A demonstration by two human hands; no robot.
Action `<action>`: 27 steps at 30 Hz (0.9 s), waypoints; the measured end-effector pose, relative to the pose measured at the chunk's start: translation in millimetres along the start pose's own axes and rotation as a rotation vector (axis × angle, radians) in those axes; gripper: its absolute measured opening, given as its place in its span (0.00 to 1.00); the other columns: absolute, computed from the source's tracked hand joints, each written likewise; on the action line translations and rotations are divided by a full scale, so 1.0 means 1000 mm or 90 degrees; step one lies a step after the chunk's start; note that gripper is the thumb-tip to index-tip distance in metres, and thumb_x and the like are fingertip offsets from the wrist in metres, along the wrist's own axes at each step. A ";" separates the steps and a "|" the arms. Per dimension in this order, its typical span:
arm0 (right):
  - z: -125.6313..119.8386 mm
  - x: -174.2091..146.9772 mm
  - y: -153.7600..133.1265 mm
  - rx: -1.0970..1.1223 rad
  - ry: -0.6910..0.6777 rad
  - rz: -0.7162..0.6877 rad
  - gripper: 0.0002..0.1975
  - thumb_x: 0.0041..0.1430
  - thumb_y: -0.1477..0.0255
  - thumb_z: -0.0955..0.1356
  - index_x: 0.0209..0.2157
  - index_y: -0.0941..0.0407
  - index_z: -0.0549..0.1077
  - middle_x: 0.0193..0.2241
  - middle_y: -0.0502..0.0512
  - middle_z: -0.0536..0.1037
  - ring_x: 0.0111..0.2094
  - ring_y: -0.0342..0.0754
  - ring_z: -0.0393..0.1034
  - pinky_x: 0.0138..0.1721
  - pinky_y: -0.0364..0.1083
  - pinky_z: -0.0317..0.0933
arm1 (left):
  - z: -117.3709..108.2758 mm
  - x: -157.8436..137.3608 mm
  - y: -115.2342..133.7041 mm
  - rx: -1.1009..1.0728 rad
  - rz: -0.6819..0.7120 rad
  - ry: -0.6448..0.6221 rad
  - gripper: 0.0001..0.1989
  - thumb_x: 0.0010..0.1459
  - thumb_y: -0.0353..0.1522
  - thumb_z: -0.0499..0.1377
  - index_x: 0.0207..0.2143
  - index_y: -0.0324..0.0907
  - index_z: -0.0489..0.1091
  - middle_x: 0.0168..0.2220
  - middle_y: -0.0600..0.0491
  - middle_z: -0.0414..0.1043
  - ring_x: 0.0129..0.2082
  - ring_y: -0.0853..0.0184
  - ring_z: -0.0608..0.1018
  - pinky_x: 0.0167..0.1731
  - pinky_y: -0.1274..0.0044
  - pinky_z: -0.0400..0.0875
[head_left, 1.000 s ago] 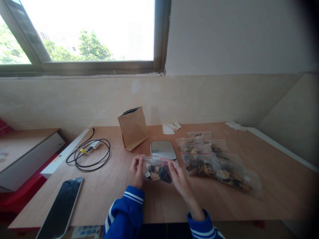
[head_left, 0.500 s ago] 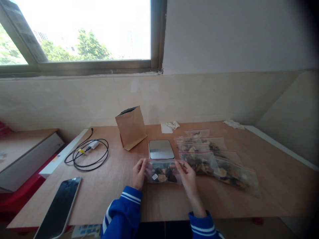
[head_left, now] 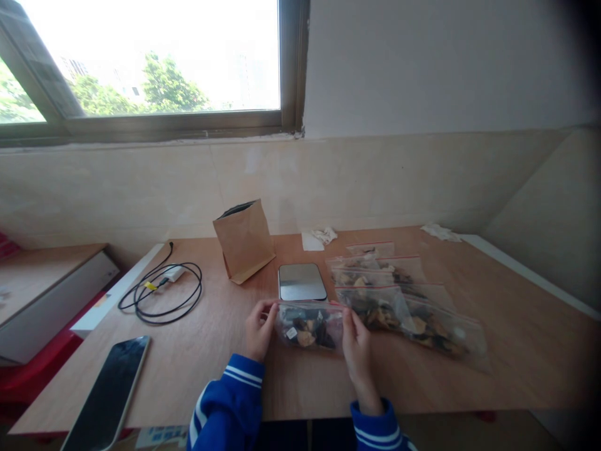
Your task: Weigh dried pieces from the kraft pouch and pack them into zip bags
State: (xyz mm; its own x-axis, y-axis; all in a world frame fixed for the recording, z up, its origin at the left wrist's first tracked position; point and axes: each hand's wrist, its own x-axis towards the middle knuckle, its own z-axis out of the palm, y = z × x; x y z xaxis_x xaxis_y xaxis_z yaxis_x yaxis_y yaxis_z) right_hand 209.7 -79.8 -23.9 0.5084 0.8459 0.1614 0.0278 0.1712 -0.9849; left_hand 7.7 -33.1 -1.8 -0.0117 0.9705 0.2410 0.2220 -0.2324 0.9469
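A clear zip bag (head_left: pixel 307 339) with a red seal strip lies in front of me, holding dark and tan dried pieces and a small white packet. My left hand (head_left: pixel 261 326) pinches its upper left corner. At the upper right corner, the thumb and fingers of my right hand (head_left: pixel 355 341) are closed on the same bag. Just behind it sits a flat silver scale (head_left: pixel 302 282). To the right, several similar filled zip bags (head_left: pixel 375 308) overlap in a pile.
A brown paper pouch (head_left: pixel 245 241) stands with its top open, behind and left of the scale. A coiled black cable (head_left: pixel 162 321) with a white adapter (head_left: pixel 174 273) and a large phone (head_left: pixel 110 391) lie at left. Crumpled tissue (head_left: pixel 325 235) sits by the wall.
My right hand has slid from the top edge to the bag's right corner, and its fingers have moved outward. My left hand still holds the left corner. The view has shifted slightly.
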 end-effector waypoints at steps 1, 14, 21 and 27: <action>0.000 -0.001 0.000 -0.016 0.013 -0.008 0.27 0.57 0.50 0.62 0.40 0.59 0.75 0.38 0.61 0.80 0.42 0.56 0.73 0.45 0.50 0.65 | 0.000 0.000 0.000 -0.002 0.001 0.010 0.16 0.56 0.43 0.57 0.38 0.41 0.74 0.34 0.50 0.76 0.33 0.65 0.75 0.32 0.76 0.68; -0.003 -0.002 0.004 -0.043 0.096 -0.034 0.26 0.55 0.49 0.63 0.37 0.58 0.74 0.32 0.58 0.79 0.33 0.51 0.73 0.36 0.47 0.64 | -0.002 0.000 0.000 0.013 0.031 0.029 0.13 0.56 0.41 0.58 0.35 0.41 0.74 0.33 0.51 0.76 0.32 0.67 0.75 0.33 0.77 0.67; -0.004 -0.002 0.007 -0.069 0.108 -0.049 0.25 0.55 0.50 0.63 0.35 0.58 0.73 0.30 0.58 0.78 0.31 0.50 0.73 0.35 0.47 0.65 | -0.004 0.000 0.003 -0.021 0.011 0.030 0.14 0.54 0.42 0.60 0.34 0.41 0.75 0.32 0.50 0.76 0.31 0.65 0.75 0.33 0.76 0.68; -0.004 -0.002 0.008 -0.062 0.126 -0.068 0.22 0.55 0.52 0.64 0.34 0.58 0.73 0.31 0.60 0.79 0.33 0.52 0.74 0.37 0.49 0.67 | -0.001 -0.001 0.006 -0.028 0.016 0.032 0.14 0.53 0.43 0.60 0.33 0.42 0.75 0.32 0.51 0.76 0.32 0.65 0.75 0.34 0.76 0.68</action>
State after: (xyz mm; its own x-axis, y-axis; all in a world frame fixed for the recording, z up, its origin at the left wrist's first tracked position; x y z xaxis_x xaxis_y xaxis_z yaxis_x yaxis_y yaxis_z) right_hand 212.2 -82.1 -32.2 0.6565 0.7087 0.2583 0.1686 0.1958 -0.9660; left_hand 7.6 -35.3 3.9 -0.0551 0.9601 0.2741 0.1791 -0.2606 0.9487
